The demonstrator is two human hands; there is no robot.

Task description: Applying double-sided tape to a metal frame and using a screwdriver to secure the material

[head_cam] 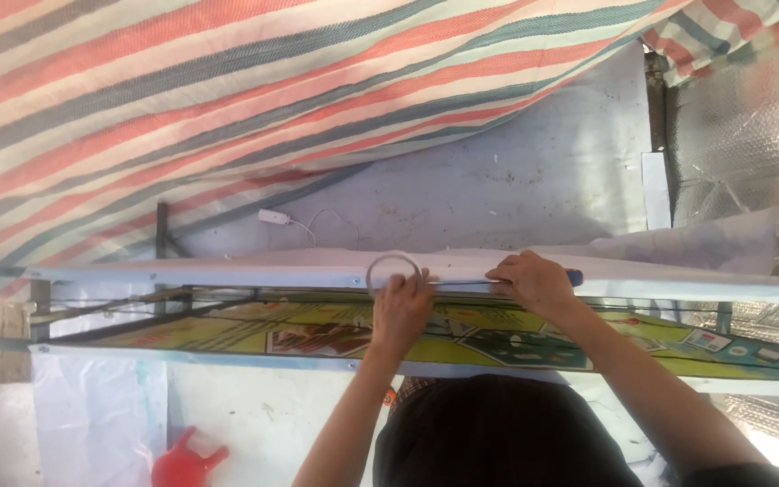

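A red plastic stool (187, 463) sits on the floor at lower left, under a striped tarp (227, 99). At the white metal rail (182, 273), the left hand (400, 311) has its grip pinching a roll of clear tape (394, 269) against the rail's top edge. Just right of it, the right hand (538, 281) has its grip pressed together around a blue-handled screwdriver (573, 278) lying along the rail.

Brightness: I see bright, even daylight across the whole view.
Source: light filters through the striped tarp (227, 99), which glows softly.
Glare: the foil sheet (750, 117) at the right washes out to a hazy pale patch.
Shadows: faint and soft; only the dark clothing (498, 433) at the bottom reads as deep black.
Sharpness: slightly soft overall, the hands mildly blurred.
Distortion: I notice the long white rail (227, 275) bowing slightly toward the edges.
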